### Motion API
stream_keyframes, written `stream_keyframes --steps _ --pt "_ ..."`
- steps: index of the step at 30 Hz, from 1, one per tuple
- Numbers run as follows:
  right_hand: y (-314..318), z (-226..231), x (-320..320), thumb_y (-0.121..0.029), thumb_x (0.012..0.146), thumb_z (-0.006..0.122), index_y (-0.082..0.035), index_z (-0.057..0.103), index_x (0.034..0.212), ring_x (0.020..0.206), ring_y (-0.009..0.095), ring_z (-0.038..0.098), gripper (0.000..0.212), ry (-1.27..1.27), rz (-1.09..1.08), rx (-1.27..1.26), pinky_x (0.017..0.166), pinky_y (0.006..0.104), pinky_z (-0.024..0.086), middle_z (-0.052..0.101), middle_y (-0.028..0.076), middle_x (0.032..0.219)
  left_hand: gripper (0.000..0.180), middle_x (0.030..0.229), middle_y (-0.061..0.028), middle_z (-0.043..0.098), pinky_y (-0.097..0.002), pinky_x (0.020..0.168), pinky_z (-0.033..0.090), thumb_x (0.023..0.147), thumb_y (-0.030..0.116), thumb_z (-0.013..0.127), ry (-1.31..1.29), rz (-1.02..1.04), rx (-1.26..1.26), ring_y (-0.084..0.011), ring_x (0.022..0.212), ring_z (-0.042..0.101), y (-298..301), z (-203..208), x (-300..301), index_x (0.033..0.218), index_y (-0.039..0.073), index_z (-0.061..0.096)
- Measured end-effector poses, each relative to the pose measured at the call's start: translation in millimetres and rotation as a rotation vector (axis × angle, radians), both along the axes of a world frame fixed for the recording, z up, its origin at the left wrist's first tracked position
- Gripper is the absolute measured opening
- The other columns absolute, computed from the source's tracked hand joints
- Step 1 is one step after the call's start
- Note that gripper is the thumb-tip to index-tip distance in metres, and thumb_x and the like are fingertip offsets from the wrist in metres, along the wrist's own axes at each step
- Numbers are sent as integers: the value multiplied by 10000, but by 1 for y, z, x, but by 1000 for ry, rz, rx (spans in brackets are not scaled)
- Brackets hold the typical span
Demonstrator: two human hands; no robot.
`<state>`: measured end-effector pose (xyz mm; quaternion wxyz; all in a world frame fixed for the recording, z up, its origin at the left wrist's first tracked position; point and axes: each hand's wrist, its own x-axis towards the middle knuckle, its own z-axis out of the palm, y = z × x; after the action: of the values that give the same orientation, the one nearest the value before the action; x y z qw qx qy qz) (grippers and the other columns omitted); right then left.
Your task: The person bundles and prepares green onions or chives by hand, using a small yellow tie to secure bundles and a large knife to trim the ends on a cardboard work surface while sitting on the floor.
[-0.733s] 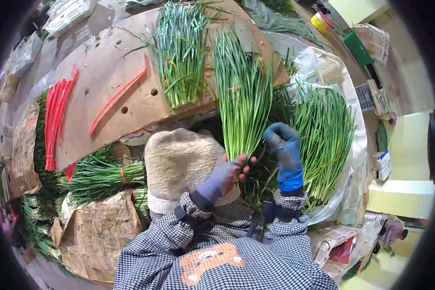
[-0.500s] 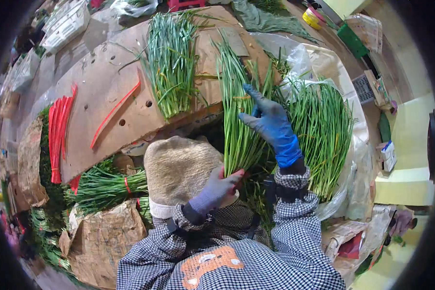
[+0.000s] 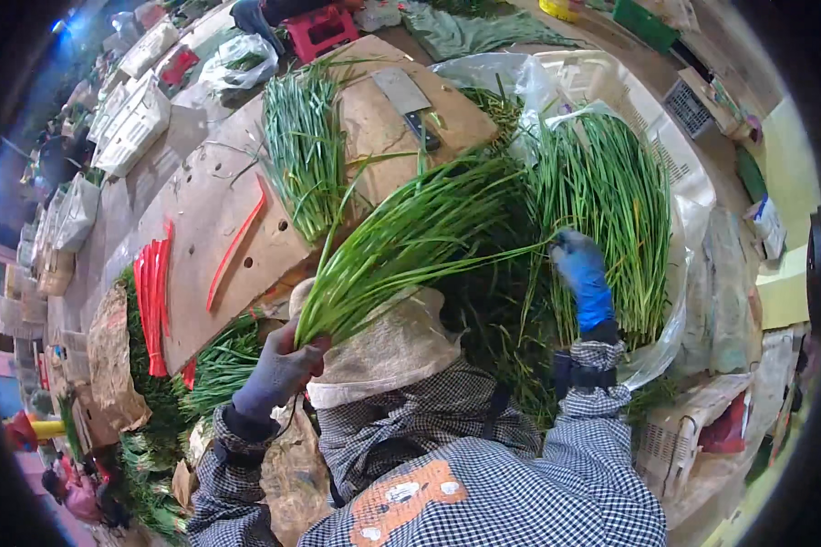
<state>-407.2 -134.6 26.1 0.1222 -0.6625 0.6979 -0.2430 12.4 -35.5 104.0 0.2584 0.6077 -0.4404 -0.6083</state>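
Observation:
My left hand (image 3: pixel 278 374), in a grey glove, is closed round the pale lower ends of a bunch of garlic chives (image 3: pixel 410 242). Their green leaves fan out to the upper right, above the beige cloth (image 3: pixel 388 351) on my lap. At the right, my right hand (image 3: pixel 582 273), in a blue-grey glove and a little blurred, is closed at the fingertips on a thin chive leaf stretched out from that bunch. Just beyond this hand, a large pile of chives (image 3: pixel 611 214) lies on clear plastic in a white crate (image 3: pixel 693 182).
On the brown board (image 3: pixel 196 223) lie another chive bunch (image 3: pixel 303 150), a cleaver (image 3: pixel 401 91), a loose red strip (image 3: pixel 237 242) and a bundle of red strips (image 3: pixel 153 301). Tied greens (image 3: pixel 233 360) lie at lower left. A red stool (image 3: pixel 322 32) stands beyond the board.
My left hand has swung left with the bunch, which now tilts to the right. My right hand has left the bunch's leaves and moved right, drawing out a leaf. The cleaver shows fully now.

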Motion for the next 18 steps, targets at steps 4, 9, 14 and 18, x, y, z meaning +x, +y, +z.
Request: stream_keyframes --steps 4,9,14,18 --pt "37 -4 -61 -120 756 563 -39 574 825 634 340 575 107 23 -63 24 569 414 439 584 176 697 146 653 39 463 -196 446 357 847 185 567 26 60 -12 -52 505 444 5 35 2 892 53 523" --pt "84 -37 -69 -126 771 567 -43 593 807 638 319 584 94 42 -165 99 577 396 448 595 171 708 199 587 48 444 -208 379 286 861 269 578 -193 147 -168 -58 424 385 -8 60 15 955 97 547" --pt "119 -81 -48 -218 743 621 -33 645 855 679 297 606 218 -499 -145 91 641 362 471 621 145 739 202 567 57 449 -204 384 281 885 258 553 -247 9 -190 -35 432 381 -28 73 1 965 74 558" --pt "108 -41 4 -184 742 626 -4 648 821 708 252 596 197 -271 36 142 651 336 468 612 142 759 207 552 63 436 -194 380 270 883 248 557 -204 44 -213 -29 425 368 -41 75 -3 972 62 560"
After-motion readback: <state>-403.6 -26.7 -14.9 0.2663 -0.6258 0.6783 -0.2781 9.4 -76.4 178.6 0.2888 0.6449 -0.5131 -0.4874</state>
